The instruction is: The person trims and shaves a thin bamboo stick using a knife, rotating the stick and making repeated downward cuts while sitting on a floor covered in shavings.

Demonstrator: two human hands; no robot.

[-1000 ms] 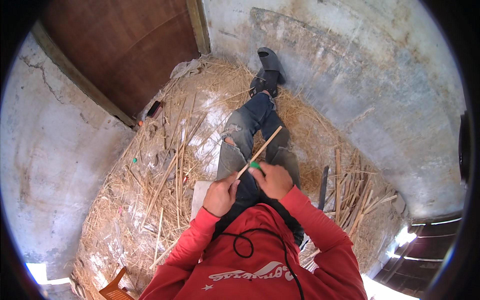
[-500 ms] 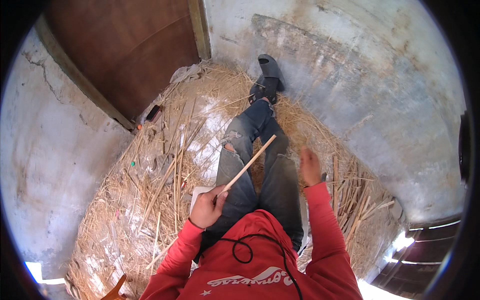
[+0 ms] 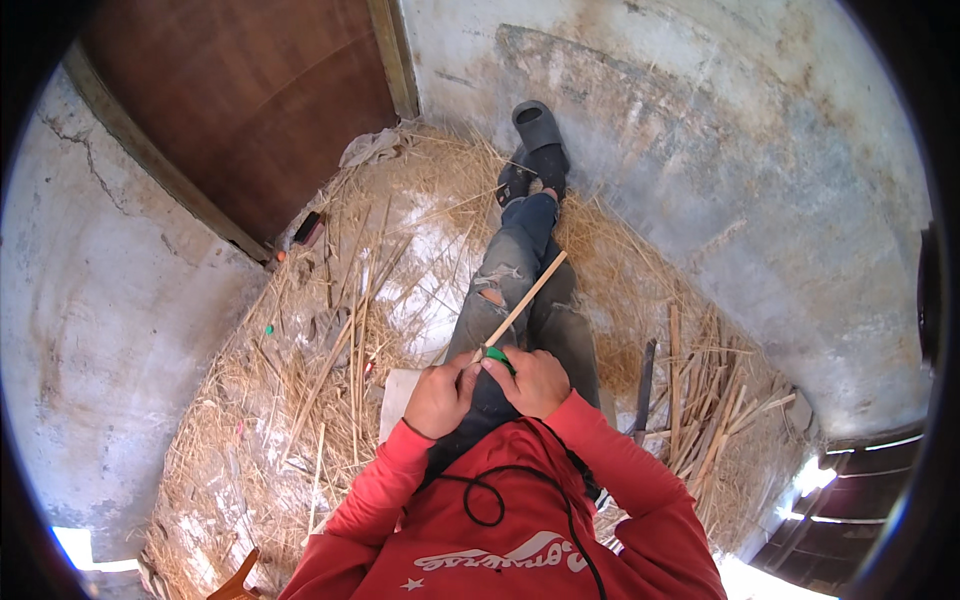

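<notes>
A slim, pale wooden stick (image 3: 535, 294) slants up and away over my legs. Its near end is pinched in my left hand (image 3: 440, 398), between thumb and fingers. My right hand (image 3: 540, 383) is closed around a small green tool (image 3: 497, 356), perhaps a knife; most of it is hidden by my fingers. The tool meets the stick near its lower end, and my two hands almost touch above my lap. Beneath them are my legs in torn dark jeans (image 3: 505, 260), crossed at the ankles.
Straw and wood shavings (image 3: 230, 440) litter the floor. On the right lie a pile of split sticks (image 3: 712, 400) and a long dark flat piece (image 3: 646, 385). A black brush-like object (image 3: 307, 228) sits by the brown door (image 3: 250, 100). Worn walls (image 3: 720, 150) close in both sides.
My right hand has come in from the right side to my left hand, with the green tool now showing in it. The stick has shifted slightly right and my legs have moved closer together.
</notes>
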